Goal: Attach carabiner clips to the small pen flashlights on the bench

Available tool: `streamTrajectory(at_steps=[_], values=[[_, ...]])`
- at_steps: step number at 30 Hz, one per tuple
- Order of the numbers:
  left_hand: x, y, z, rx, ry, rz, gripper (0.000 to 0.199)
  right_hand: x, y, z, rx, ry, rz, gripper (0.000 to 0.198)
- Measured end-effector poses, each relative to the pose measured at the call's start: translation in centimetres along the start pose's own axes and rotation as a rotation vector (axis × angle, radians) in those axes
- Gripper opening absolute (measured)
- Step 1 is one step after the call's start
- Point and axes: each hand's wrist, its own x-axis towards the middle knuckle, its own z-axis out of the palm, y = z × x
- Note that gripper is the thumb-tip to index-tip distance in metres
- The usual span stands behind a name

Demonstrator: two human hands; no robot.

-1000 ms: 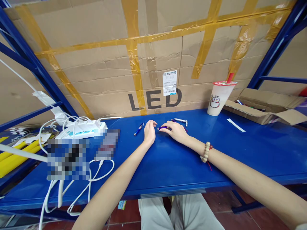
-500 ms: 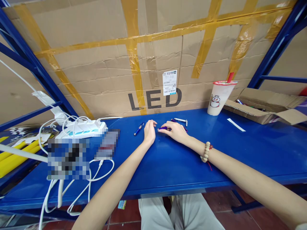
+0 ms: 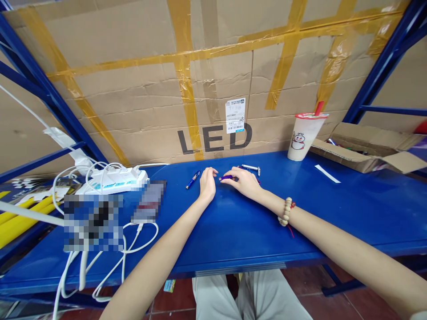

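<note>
Overhead, taped cardboard [image 3: 133, 102] marked LED backs a blue shelf [image 3: 233, 226] between blue uprights. Purple pen [image 3: 227, 178] lies flat at mid-shelf, long axis left-right, free end toward the left hand [image 3: 207, 184]. Right hand [image 3: 245, 182] rests over its other end, fingers curled on it; whether clamped, cannot tell. Left hand lies loosely open beside the pen, palm down, holding nothing. Blue pen [image 3: 192, 180] lies just left; cup [image 3: 305, 135] stands well right.
</note>
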Motion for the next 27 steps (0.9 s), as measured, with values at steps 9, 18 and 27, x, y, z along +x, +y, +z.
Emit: streamTrajectory(at_steps=[9,18,27], values=[[-0.03,0.18,0.03,0.002,0.002,-0.005,0.034,-0.02,0.2,0.03,0.02,-0.028,-0.03,0.03],[0.01,0.09,0.06,-0.002,0.005,-0.002,0.034,-0.06,0.05,-0.11,0.004,-0.034,-0.046,0.029],[-0.09,0.14,0.09,0.005,-0.004,-0.005,0.033,-0.08,0.16,-0.17,-0.003,-0.034,-0.06,0.029]])
